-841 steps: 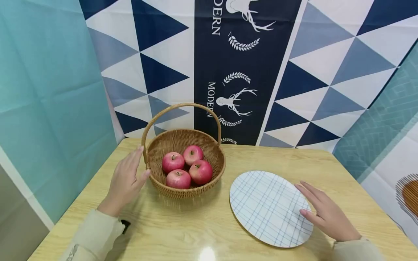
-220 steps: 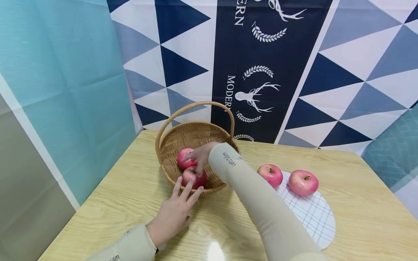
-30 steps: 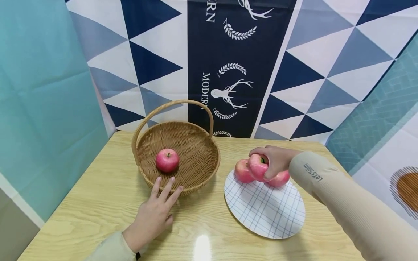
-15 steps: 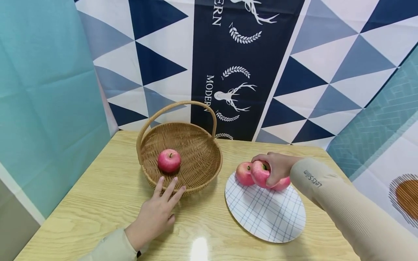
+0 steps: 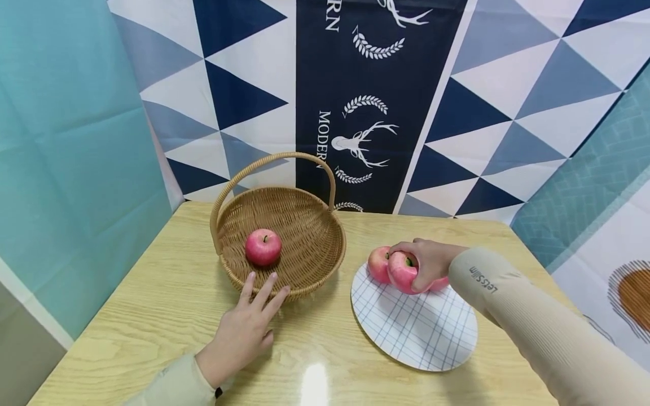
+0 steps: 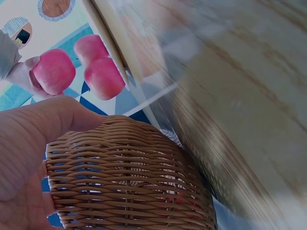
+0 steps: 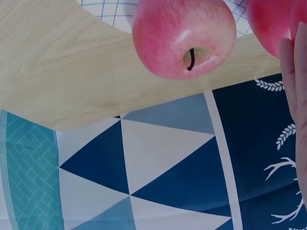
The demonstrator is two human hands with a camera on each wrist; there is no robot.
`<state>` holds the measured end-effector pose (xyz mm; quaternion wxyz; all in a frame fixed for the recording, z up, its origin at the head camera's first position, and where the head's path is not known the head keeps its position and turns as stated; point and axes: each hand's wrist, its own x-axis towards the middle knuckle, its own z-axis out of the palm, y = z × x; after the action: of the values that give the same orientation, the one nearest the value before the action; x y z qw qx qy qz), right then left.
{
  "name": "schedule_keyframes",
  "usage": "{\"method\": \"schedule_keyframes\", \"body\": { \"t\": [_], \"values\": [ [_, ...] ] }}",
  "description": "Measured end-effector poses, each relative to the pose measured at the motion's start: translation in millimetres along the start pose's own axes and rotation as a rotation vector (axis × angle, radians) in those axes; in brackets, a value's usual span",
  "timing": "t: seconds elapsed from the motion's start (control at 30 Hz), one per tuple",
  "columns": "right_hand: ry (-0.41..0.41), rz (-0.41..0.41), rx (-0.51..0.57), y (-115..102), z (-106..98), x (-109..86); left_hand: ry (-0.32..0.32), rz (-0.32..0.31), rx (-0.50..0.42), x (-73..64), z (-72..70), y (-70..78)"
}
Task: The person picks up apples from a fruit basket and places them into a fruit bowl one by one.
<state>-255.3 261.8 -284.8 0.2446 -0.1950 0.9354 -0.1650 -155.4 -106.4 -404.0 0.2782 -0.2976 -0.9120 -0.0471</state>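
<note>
My right hand (image 5: 431, 260) grips a pink-red apple (image 5: 401, 273) by its top, close over the back part of a round white plate (image 5: 416, 332) with blue checked lines. Two more apples are there, one (image 5: 377, 263) just left of the held one and another (image 5: 440, 283) mostly hidden behind the hand. My left hand (image 5: 241, 332) rests its spread, straight fingers on the near rim of a wicker basket (image 5: 310, 248). In the left wrist view the thumb (image 6: 72, 115) lies against the basket's outside. A single apple (image 5: 263, 247) sits inside the basket, to the left.
The basket's tall arched handle (image 5: 274, 160) rises above its back. Basket and plate stand side by side on a light wooden table (image 5: 315, 349). Behind the table hangs a patterned cloth (image 5: 254, 62), with a teal cloth (image 5: 76, 141) at the left.
Four apples lay in the basket at first, beside a bare plate; later two were on the plate. The right hand carried a third across. During the last second both hands stay nearly still.
</note>
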Motion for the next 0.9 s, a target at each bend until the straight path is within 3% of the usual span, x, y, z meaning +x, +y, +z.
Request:
{"method": "schedule_keyframes", "body": {
  "t": [0.2,0.47,0.67,0.9],
  "values": [
    [0.006,-0.004,-0.024,-2.7,3.6,1.8,0.02,-0.004,-0.005,-0.3,1.0,-0.4],
    [-0.011,0.003,0.002,-1.9,15.8,4.7,-0.011,-0.022,-0.021,-2.1,1.6,1.2],
    [0.026,-0.09,-0.051,9.3,29.9,2.8,-0.023,-0.018,-0.03,-0.5,2.7,2.2],
    [0.022,-0.138,-0.095,10.0,43.5,6.3,-0.069,-0.027,-0.036,-2.1,-0.5,0.2]
  ]
}}
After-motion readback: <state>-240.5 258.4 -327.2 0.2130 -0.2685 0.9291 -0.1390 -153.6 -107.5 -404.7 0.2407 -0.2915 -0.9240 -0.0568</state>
